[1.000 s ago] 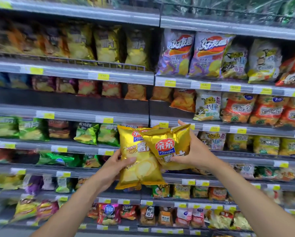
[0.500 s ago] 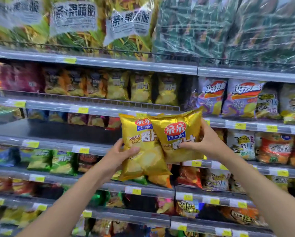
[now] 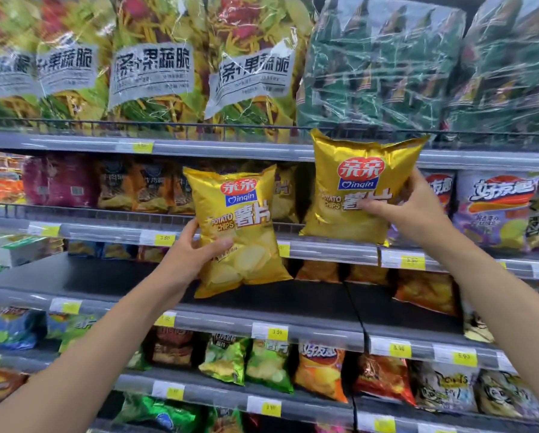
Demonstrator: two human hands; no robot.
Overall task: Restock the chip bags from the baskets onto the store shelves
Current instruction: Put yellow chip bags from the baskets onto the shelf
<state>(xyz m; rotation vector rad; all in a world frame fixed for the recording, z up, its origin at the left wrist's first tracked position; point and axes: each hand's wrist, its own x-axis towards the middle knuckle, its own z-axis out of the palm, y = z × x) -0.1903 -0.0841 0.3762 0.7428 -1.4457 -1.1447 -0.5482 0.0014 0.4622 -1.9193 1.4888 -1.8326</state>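
Left hand [image 3: 193, 254] – thumb [image 3: 221, 245] laid over the lower front of the left gold bag [image 3: 240, 232], the other fingers curled round behind its left edge. The bag is held upright, a little tilted, in the air before the dark shelf board [image 3: 106, 276].

Right hand [image 3: 408, 210] – thumb pressed on the front of the right gold bag [image 3: 355, 189], fingers wrapped round its right edge. The bag is upright and sits higher than the other, its foot at the price rail [image 3: 333, 250] and its top overlapping the upper rail [image 3: 230, 148]. The two bags are apart, side by side.

Around them:
- purple bags [image 3: 496, 210] just right of the right hand
- orange bags [image 3: 424, 289] at the back of the shelf below
- large vegetable-crisp bags [image 3: 156, 67] and green wrapped packs [image 3: 380, 67] on top
- green bags [image 3: 246, 364] lower down
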